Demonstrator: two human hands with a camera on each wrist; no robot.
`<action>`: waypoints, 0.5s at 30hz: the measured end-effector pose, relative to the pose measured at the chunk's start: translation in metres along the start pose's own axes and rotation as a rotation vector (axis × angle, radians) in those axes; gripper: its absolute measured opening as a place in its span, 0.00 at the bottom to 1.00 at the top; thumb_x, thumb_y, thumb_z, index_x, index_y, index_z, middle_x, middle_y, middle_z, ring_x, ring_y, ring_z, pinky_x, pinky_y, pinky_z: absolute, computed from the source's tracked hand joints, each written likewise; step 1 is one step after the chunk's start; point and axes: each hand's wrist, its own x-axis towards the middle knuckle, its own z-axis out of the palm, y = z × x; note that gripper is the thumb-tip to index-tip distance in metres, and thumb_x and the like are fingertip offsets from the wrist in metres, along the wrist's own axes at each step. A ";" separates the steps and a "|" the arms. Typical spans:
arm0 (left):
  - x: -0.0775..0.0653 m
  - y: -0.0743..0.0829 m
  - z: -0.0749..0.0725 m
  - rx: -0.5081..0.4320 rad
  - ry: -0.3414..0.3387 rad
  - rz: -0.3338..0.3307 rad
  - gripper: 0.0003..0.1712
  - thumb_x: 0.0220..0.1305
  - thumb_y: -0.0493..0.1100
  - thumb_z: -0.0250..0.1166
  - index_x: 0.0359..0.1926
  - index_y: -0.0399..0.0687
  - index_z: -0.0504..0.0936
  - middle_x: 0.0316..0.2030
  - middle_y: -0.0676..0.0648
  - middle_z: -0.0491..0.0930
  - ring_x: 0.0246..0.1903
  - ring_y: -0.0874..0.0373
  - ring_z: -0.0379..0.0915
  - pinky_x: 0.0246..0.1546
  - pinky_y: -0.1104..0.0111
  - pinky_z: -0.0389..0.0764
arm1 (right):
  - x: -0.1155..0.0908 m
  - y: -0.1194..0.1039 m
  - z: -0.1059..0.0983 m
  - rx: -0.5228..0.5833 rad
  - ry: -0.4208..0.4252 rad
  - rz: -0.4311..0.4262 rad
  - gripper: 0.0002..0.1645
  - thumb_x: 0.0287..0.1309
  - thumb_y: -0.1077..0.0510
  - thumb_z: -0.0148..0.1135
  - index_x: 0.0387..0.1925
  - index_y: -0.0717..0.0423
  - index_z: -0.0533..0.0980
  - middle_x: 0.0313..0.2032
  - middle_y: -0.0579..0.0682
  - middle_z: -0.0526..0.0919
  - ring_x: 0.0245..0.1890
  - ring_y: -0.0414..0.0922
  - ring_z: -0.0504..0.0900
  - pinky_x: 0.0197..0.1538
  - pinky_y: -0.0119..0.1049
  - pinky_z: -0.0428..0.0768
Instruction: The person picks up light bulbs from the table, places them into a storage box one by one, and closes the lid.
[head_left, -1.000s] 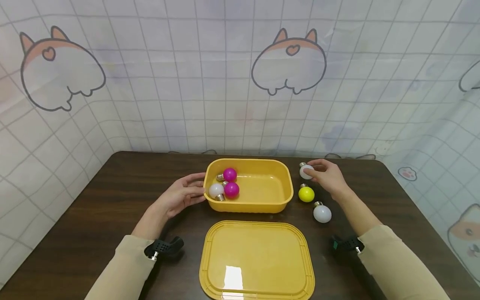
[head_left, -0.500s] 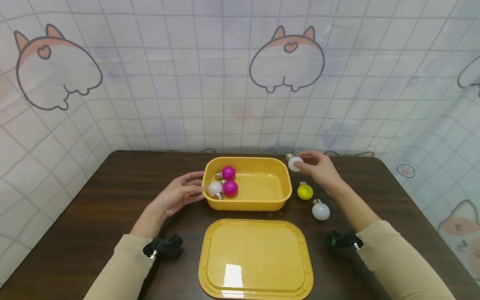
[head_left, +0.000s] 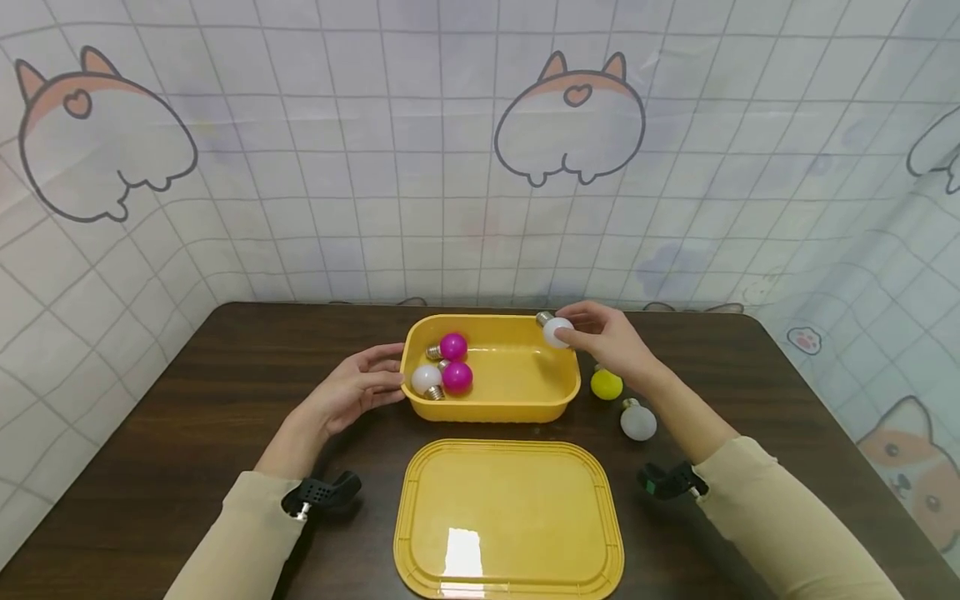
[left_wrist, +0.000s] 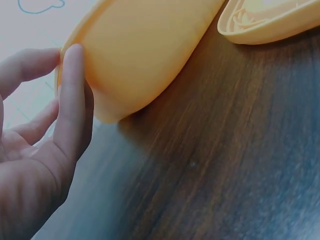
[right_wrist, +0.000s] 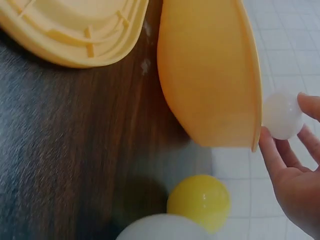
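Note:
My right hand (head_left: 617, 343) pinches a white light bulb (head_left: 558, 332) over the right end of the yellow plastic box (head_left: 487, 412), its metal base pointing up and left. In the right wrist view that bulb (right_wrist: 282, 116) shows just past the box rim. My left hand (head_left: 352, 390) rests its extended fingers against the box's left end; the left wrist view has fingertips at the rim. Inside, two magenta bulbs (head_left: 457, 377) and another white bulb (head_left: 426, 378) lie together at the left. Right of the box are a yellow bulb (head_left: 607, 384) and a white bulb (head_left: 638, 422).
A yellow lid (head_left: 508, 517) lies flat on the dark wooden table (head_left: 187, 433), in front of the box. Behind the table hangs a white gridded cloth (head_left: 337, 167) with cartoon animal prints. Thin cables show along the table's back edge.
My right hand has lifted the white bulb from the table and carried it left over the box's right end. The left hand stays at the box.

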 end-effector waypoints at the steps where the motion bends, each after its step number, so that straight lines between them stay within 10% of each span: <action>1: 0.000 0.000 0.000 0.002 -0.006 -0.001 0.38 0.71 0.31 0.63 0.77 0.38 0.59 0.56 0.36 0.76 0.45 0.53 0.83 0.52 0.61 0.84 | 0.001 0.000 0.001 0.001 -0.006 0.002 0.24 0.70 0.52 0.67 0.61 0.60 0.76 0.58 0.59 0.79 0.57 0.56 0.79 0.60 0.57 0.80; 15: 0.004 0.005 0.004 0.046 0.046 -0.013 0.35 0.73 0.33 0.62 0.76 0.36 0.61 0.63 0.30 0.71 0.48 0.54 0.81 0.51 0.62 0.85 | 0.017 -0.012 0.023 -0.028 -0.089 -0.037 0.22 0.68 0.53 0.69 0.59 0.58 0.78 0.56 0.56 0.80 0.54 0.53 0.82 0.58 0.51 0.82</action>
